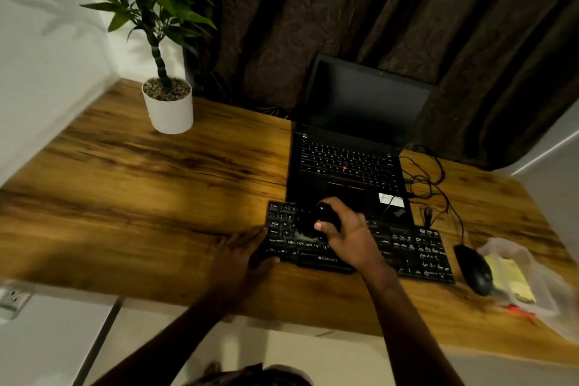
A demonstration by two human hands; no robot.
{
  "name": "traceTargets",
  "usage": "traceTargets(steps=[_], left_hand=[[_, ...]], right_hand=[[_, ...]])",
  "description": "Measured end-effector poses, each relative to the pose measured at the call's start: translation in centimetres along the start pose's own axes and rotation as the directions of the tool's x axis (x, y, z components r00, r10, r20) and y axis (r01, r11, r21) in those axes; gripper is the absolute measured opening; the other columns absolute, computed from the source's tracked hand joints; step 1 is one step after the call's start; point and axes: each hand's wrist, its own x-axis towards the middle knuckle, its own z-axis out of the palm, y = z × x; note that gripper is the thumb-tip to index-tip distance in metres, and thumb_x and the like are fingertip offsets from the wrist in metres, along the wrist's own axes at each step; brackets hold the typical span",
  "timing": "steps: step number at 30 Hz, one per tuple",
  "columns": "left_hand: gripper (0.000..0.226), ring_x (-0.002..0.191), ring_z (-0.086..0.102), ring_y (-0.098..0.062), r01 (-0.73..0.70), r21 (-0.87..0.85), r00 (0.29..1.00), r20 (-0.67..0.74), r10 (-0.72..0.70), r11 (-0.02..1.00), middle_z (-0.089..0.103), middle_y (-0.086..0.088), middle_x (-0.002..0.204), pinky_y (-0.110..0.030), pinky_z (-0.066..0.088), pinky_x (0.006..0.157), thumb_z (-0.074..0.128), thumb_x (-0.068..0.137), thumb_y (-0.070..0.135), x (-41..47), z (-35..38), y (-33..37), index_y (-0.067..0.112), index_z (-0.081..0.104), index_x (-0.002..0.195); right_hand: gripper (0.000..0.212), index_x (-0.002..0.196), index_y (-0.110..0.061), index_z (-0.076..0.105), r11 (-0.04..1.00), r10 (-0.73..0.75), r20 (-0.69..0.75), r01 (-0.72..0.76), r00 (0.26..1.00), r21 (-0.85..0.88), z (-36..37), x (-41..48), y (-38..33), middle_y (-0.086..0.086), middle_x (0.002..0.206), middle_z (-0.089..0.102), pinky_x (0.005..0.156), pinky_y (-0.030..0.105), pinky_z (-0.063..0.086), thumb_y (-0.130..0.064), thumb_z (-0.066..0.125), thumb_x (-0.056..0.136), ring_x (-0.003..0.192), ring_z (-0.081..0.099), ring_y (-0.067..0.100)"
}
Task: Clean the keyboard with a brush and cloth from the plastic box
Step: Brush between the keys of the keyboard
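A black keyboard (pixel 410 252) lies near the front edge of the wooden desk (pixel 141 185). My right hand (pixel 347 236) grips a black brush (pixel 316 221) over the keyboard's left half, its pale bristles touching the keys. My left hand (pixel 242 252) holds the keyboard's left end, thumb at the front edge and fingers on the side. At the desk's right end stands the clear plastic box (pixel 529 279) with a yellow cloth (pixel 512 277) inside.
An open black laptop (pixel 347 147) sits directly behind the keyboard. A black mouse (pixel 474 269) lies between keyboard and box, with tangled cables (pixel 429 185) behind it. A potted plant (pixel 167 103) stands at the back left. Dark curtains hang behind the desk.
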Motion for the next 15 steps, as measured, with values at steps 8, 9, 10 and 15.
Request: traceTargets(steps=[8,9,10,15], left_hand=[[0.087,0.136,0.039,-0.022,0.021,-0.031,1.000,0.019,-0.020,0.999,0.045,0.009,0.151,-0.042,0.020,0.114,0.026,0.079,0.084,0.0,-0.2,0.3,0.032,0.045,0.146],[0.090,0.137,0.039,-0.022,0.019,-0.030,1.000,0.019,-0.019,0.999,0.045,0.009,0.151,-0.041,0.020,0.114,0.024,0.078,0.086,0.0,-0.2,0.3,0.032,0.045,0.146],[0.092,0.136,0.039,-0.022,0.021,-0.029,1.000,0.017,-0.020,0.999,0.046,0.009,0.151,-0.039,0.019,0.113,0.022,0.077,0.088,0.0,-0.2,0.3,0.032,0.046,0.146],[0.091,0.132,0.044,-0.022,0.022,-0.021,1.000,0.000,-0.022,1.000,0.051,0.008,0.147,-0.044,0.025,0.111,0.020,0.078,0.089,0.1,0.1,0.0,0.032,0.050,0.143]], right_hand=[[0.034,0.124,-0.029,0.053,0.992,0.079,-0.014,-0.080,0.997,-0.093,-3.8,-1.5,3.2,0.002,0.097,0.065,0.061,0.021,0.054,-0.024,0.065,0.093,0.081,0.064,0.011],[0.034,0.124,-0.027,0.053,0.991,0.088,-0.025,-0.090,0.996,-0.096,-4.3,-1.6,3.6,0.002,0.095,0.065,0.060,0.021,0.055,-0.023,0.065,0.093,0.080,0.065,0.014],[0.033,0.123,-0.025,0.054,0.993,0.089,-0.037,-0.091,0.995,-0.079,-4.5,-1.8,3.8,0.000,0.092,0.065,0.057,0.019,0.055,-0.022,0.065,0.093,0.077,0.066,0.015],[0.026,0.117,-0.034,0.053,0.998,0.047,-0.037,-0.049,0.998,-0.045,-2.6,-1.3,2.7,-0.002,0.097,0.061,0.056,0.018,0.052,-0.026,0.064,0.094,0.087,0.061,0.014]])
